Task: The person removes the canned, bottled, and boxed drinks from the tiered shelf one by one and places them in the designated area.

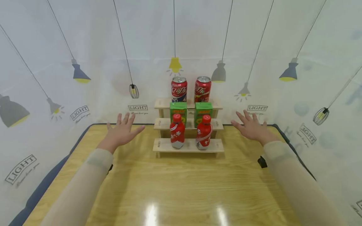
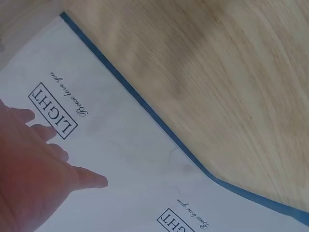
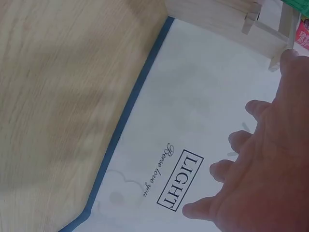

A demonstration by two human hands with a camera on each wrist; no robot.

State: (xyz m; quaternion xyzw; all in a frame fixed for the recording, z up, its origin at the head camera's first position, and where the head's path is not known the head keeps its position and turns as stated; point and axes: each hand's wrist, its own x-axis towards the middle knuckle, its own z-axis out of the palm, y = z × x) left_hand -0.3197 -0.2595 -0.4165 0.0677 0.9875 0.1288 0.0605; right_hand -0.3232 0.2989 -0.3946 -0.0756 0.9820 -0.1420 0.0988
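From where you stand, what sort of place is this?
Probably a small staged workspace rather than a real shop: a wooden table bordered by lamp-print sheeting, with a three-step display rack holding paired drinks.

Rack (image 1: 190,145) on table (image 1: 186,185); cans (image 1: 179,90) on rear tier (image 1: 162,103), cartons (image 1: 203,110) on middle tier (image 1: 161,123), bottles (image 1: 177,134) on front tier (image 1: 162,145).

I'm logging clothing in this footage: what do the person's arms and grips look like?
The left sleeve and right sleeve are long, cream and plain, each with a faint greyish band near the cuff. A small black piece juts out beside each wrist. The left grip and right grip are gloveless.
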